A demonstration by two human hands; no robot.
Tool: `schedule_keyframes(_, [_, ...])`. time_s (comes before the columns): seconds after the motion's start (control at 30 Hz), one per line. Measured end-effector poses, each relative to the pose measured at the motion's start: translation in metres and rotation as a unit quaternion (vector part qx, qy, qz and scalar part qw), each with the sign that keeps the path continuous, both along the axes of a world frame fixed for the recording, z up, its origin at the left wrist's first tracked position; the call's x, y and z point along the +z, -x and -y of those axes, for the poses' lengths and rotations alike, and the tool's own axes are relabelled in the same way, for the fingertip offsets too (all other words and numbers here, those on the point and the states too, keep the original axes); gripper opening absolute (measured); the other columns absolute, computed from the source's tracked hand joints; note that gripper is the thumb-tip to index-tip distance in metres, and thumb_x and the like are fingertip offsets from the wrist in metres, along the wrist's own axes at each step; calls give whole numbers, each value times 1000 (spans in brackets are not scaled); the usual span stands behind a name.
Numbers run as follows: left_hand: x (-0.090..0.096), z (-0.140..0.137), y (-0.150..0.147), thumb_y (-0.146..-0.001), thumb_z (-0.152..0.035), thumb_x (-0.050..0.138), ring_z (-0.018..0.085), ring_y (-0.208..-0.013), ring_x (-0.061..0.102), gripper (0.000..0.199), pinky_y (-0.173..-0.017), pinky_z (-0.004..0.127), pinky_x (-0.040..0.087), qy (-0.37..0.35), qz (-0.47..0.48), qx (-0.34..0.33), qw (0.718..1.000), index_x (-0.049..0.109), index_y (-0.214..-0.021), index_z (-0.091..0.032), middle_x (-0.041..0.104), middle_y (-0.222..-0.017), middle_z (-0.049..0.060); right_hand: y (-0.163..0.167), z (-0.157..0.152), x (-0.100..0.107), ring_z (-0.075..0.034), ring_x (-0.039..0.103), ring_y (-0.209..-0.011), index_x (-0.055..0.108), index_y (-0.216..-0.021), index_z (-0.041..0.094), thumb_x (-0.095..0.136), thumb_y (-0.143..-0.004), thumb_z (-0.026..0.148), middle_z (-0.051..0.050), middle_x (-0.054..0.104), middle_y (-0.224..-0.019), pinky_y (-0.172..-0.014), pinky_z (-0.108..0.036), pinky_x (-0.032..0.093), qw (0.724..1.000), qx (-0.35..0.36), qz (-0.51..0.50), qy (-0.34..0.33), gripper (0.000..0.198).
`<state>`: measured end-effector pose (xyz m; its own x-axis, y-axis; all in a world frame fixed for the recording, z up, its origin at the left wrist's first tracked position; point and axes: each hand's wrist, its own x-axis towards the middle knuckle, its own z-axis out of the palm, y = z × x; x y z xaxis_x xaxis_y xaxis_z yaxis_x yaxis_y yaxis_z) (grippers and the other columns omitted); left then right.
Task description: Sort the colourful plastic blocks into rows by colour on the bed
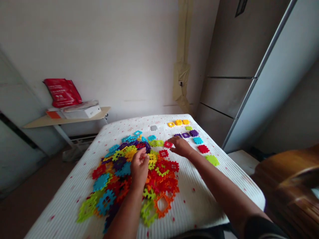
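Over the middle of a heap of notched plastic tiles hovers my left hand (140, 166), its fingers loosely bent and nothing visible in them. A yellow tile (152, 160) lies just right of its fingertips. My right hand (181, 146) reaches over the heap's right edge, fingers and thumb apart. Beside its fingertips is a red tile (168, 144); whether they touch it I cannot tell. Past the knuckles a purple tile (177, 135) is partly covered by the hand. Blue tiles (106, 201), orange frames (162, 205) and green tiles (149, 212) overlap around my left forearm.
Small colour groups lie along the far right: yellow tiles (178, 122), a purple stack (193, 133), a blue tile (198, 140), a red tile (203, 148) and a green tile (212, 160). A grey tile (154, 127) sits apart. A side table (37, 123) holds a red bag (62, 93).
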<state>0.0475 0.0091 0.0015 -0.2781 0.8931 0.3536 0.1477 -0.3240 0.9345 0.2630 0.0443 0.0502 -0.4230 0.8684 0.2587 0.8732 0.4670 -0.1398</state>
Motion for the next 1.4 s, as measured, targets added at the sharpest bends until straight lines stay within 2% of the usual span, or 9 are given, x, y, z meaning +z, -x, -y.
schedule_keyframes(0.13, [-1, -2, 2, -69, -30, 59, 17, -85, 59, 37, -77, 29, 48, 21, 12, 2, 1000, 60, -104, -17, 62, -98, 8, 42, -44, -17, -25, 53, -106, 56, -116, 20, 61, -74, 21, -10, 64, -110, -84, -37, 43, 997, -62, 23, 34, 42])
schedule_keyframes(0.27, [-2, -2, 2, -69, -30, 58, 18, -87, 58, 37, -79, 31, 48, 18, -6, -2, 1000, 61, -103, -16, 62, -99, 10, 57, -64, -32, -29, 51, -108, 53, -116, 21, 66, -69, 30, -11, 64, -108, -81, -43, 42, 993, -92, 41, 56, 50])
schedule_keyframes(0.37, [-2, -2, 2, -70, -29, 57, 19, -88, 59, 37, -80, 32, 49, 15, -5, -8, 1000, 61, -104, -16, 62, -102, 10, 57, -64, -34, -27, 51, -106, 51, -118, 21, 64, -71, 32, -11, 64, -105, -82, -42, 41, 992, -102, 45, 59, 50])
schedule_keyframes(0.53, [-2, -1, 0, -70, -27, 58, 19, -89, 60, 34, -80, 32, 49, 17, 5, -22, 1000, 62, -102, -17, 64, -101, 10, 51, -51, -25, -24, 48, -108, 42, -128, 25, 60, -73, 31, -7, 61, -113, -85, -40, 38, 995, -84, 47, 41, 58])
schedule_keyframes(0.73, [1, 1, -5, -69, -28, 57, 19, -83, 61, 31, -79, 34, 49, 16, 2, -13, 1000, 65, -96, -15, 66, -95, 10, 44, -55, -28, -28, 45, -114, 47, -124, 25, 62, -71, 33, -9, 57, -122, -86, -44, 38, 992, -104, 43, 59, 56])
schedule_keyframes(0.9, [0, 0, -2, -68, -29, 58, 20, -84, 61, 32, -78, 34, 50, 22, -1, -12, 1000, 65, -95, -14, 66, -96, 12, 48, -62, -39, -28, 52, -106, 51, -122, 22, 64, -69, 34, -10, 63, -111, -84, -43, 40, 992, -107, 17, 69, 56])
schedule_keyframes(1.1, [-4, -2, -1, -69, -32, 59, 21, -89, 62, 38, -81, 35, 50, 33, 16, -19, 999, 63, -102, -13, 65, -99, 13, 56, -39, -23, -24, 50, -109, 45, -128, 23, 62, -75, 40, -7, 60, -117, -88, -37, 36, 998, -61, -32, 8, 58])
schedule_keyframes(1.27, [3, 4, -6, -75, -40, 57, 23, -97, 62, 41, -80, 34, 50, 48, 58, -72, 995, 59, -108, -15, 65, -105, 13, 55, 0, -4, -25, 54, -95, 52, -121, 18, 59, -77, 50, -10, 65, -102, -82, -38, 36, 993, -9, -93, -78, 54])
schedule_keyframes(1.4, [9, 9, -8, -73, -39, 61, 24, -98, 61, 40, -80, 33, 50, 60, 75, -85, 992, 62, -104, -14, 66, -106, 13, 55, 28, -5, -26, 53, -91, 50, -123, 16, 60, -76, 50, -11, 64, -97, -79, -39, 35, 989, 7, -103, -110, 58])
